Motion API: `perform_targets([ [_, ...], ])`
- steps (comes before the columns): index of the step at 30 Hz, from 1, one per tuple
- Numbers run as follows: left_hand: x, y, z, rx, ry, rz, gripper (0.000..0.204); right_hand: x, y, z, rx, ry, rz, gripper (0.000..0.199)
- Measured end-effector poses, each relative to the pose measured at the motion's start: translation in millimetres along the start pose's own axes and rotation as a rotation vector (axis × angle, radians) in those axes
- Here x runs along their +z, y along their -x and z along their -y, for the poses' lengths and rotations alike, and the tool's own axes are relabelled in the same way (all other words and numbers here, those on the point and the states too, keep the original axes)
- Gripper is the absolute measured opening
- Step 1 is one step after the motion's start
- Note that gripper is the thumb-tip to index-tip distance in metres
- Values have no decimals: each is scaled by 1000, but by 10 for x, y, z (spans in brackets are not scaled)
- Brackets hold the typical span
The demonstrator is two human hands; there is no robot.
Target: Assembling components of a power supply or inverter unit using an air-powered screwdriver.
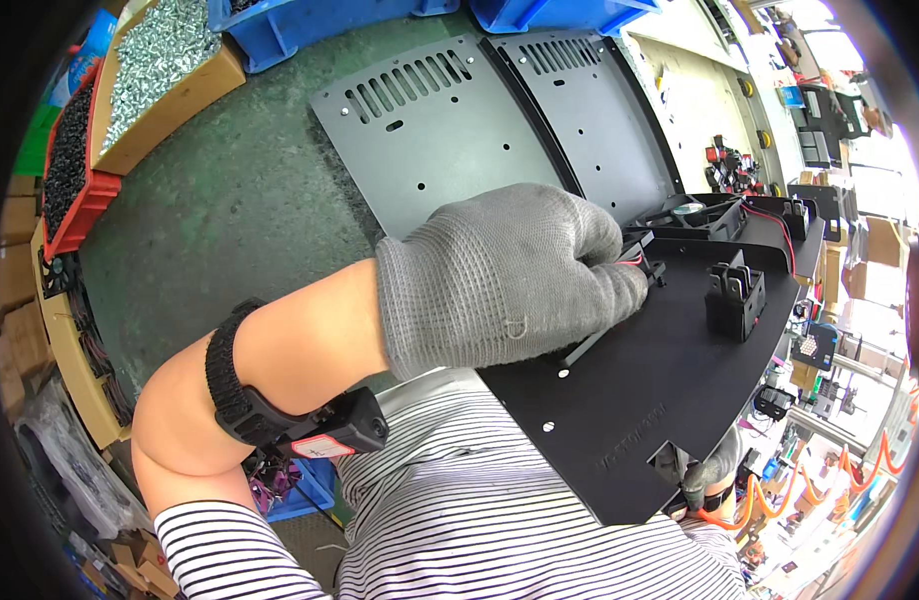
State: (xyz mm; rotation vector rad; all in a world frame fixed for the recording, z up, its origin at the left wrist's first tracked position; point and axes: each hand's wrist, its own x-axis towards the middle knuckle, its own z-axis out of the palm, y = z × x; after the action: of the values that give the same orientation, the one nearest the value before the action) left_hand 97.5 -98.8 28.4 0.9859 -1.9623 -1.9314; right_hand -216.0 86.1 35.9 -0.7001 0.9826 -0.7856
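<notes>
Closed in a pinch, the left hand [510, 280] seems to grip thin wires [632, 262] over the black panel [620, 380], placed before the striped shirt [460, 490], its long axis running from near left to far right; wiring seems in hand, and next, careful guiding is called for. By the notched near-right edge, the right hand [718, 467] is partly hidden, and its grip cannot be told; beyond, slotted plates [450, 140] are laid on the desk [240, 200]

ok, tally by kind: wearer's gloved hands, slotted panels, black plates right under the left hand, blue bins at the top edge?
Gloved hands: 2 (left hand, right hand)
Slotted panels: 2
Black plate: 1
Blue bins: 2
Total: 7
</notes>
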Motion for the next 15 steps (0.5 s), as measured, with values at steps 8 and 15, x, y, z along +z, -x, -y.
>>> perform_targets([
  [8, 37, 39, -41, 29, -75, -50, 35, 50, -34, 102, 272, 98, -129, 67],
  [15, 80, 76, -101, 4, -77, -37, 34, 61, -53, 132, 223, 162, -82, 79],
])
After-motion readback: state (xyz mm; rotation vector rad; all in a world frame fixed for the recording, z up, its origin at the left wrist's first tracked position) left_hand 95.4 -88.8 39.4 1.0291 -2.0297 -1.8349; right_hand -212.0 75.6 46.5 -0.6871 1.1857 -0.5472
